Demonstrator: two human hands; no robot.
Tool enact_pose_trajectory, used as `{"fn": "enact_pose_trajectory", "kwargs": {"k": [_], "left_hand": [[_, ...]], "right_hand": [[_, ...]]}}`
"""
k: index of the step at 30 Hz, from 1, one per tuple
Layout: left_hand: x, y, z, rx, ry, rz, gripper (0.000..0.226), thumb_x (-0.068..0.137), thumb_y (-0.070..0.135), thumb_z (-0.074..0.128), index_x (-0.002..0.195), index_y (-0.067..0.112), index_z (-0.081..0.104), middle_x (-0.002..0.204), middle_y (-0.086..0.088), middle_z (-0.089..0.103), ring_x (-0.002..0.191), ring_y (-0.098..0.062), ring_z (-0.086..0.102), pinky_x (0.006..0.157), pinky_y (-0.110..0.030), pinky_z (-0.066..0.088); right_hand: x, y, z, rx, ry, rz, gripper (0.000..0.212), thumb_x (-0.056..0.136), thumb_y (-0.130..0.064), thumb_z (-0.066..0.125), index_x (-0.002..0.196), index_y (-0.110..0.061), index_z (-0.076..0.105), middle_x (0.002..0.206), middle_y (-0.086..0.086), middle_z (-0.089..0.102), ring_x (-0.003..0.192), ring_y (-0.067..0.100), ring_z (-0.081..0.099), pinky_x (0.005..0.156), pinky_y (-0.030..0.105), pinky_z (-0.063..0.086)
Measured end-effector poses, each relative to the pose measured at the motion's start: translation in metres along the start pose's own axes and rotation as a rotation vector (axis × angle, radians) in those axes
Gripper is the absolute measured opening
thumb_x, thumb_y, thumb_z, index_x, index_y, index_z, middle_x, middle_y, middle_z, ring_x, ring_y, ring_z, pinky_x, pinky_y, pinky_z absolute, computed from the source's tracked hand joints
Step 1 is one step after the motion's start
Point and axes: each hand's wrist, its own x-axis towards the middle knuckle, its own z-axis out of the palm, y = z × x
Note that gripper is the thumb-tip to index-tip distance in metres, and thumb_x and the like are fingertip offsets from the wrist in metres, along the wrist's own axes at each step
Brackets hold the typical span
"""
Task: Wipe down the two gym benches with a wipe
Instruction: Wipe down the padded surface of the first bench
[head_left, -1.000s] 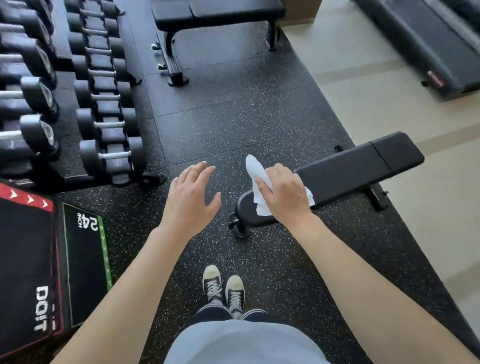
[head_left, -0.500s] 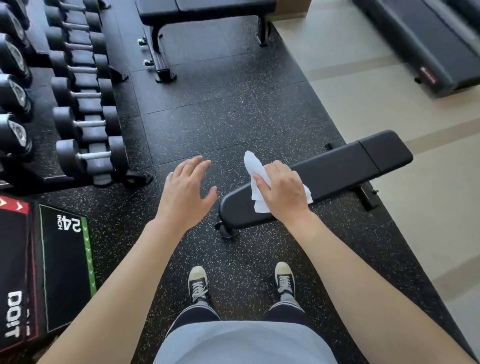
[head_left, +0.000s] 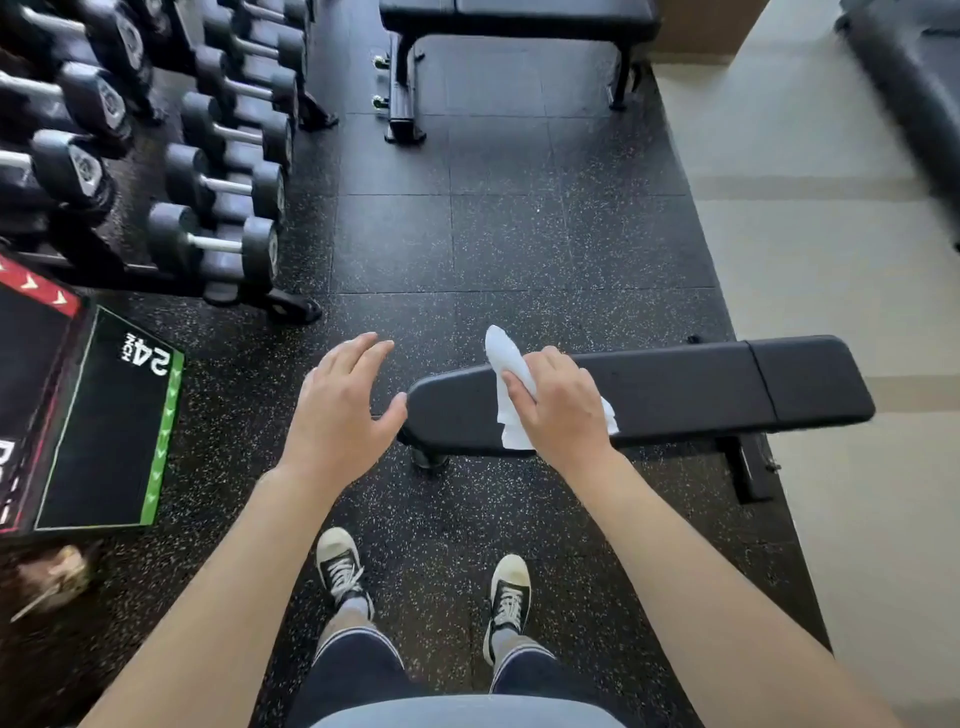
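While right hand (head_left: 563, 410) presses wipe (head_left: 506, 374) onto near bench (head_left: 675, 395), fingers curled

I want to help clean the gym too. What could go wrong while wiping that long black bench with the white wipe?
The wipe is bunched under the right hand, with one corner sticking up, so it may skip spots. It sits near one end of the near bench, so the far end could be forgotten. The second bench also needs wiping. The left hand hovers open, so it isn't steadying anything.
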Motion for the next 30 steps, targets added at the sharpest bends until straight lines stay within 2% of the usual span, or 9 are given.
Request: {"fn": "enact_pose_trajectory", "kwargs": {"k": [9,14,23,30], "left_hand": [[0.0,-0.032,0.066,-0.041,-0.01,-0.068,0.062,0.095,0.027,0.072,0.152,0.009,0.052,0.16,-0.008,0.047,0.15,-0.028,0.039,0.123,-0.053,0.034],[0.027,-0.075,0.137,-0.075,-0.026,-0.032,0.062,0.094,0.029,0.072,0.151,0.011,0.053,0.159,-0.006,0.048,0.15,-0.026,0.041,0.122,-0.052,0.035],[0.043,-0.184,0.291,-0.114,-0.013,-0.082,0.061,0.095,0.03,0.07,0.15,0.012,0.053,0.157,-0.006,0.049,0.148,-0.027,0.042,0.122,-0.053,0.036],[0.052,-0.242,0.384,-0.173,0.002,-0.097,0.065,0.095,0.032,0.072,0.153,0.015,0.049,0.16,-0.001,0.045,0.151,-0.024,0.037,0.123,-0.054,0.034]], "right_hand": [[-0.002,0.02,0.063,0.129,-0.072,-0.007,0.024,0.101,-0.041,0.057,0.103,-0.017,0.061,0.09,-0.005,0.06,0.075,0.017,0.053,0.072,0.042,0.047],[0.005,0.029,0.144,0.168,-0.056,0.006,0.023,0.101,-0.038,0.06,0.102,-0.015,0.064,0.089,-0.003,0.061,0.076,0.019,0.055,0.07,0.045,0.048],[0.015,0.054,0.304,0.178,-0.022,-0.01,0.022,0.1,-0.034,0.063,0.101,-0.014,0.072,0.083,0.0,0.056,0.075,0.023,0.053,0.067,0.049,0.047],[0.015,0.088,0.384,0.159,0.075,-0.036,0.019,0.097,-0.036,0.067,0.099,-0.019,0.077,0.078,-0.003,0.051,0.071,0.02,0.051,0.063,0.046,0.047]]}}
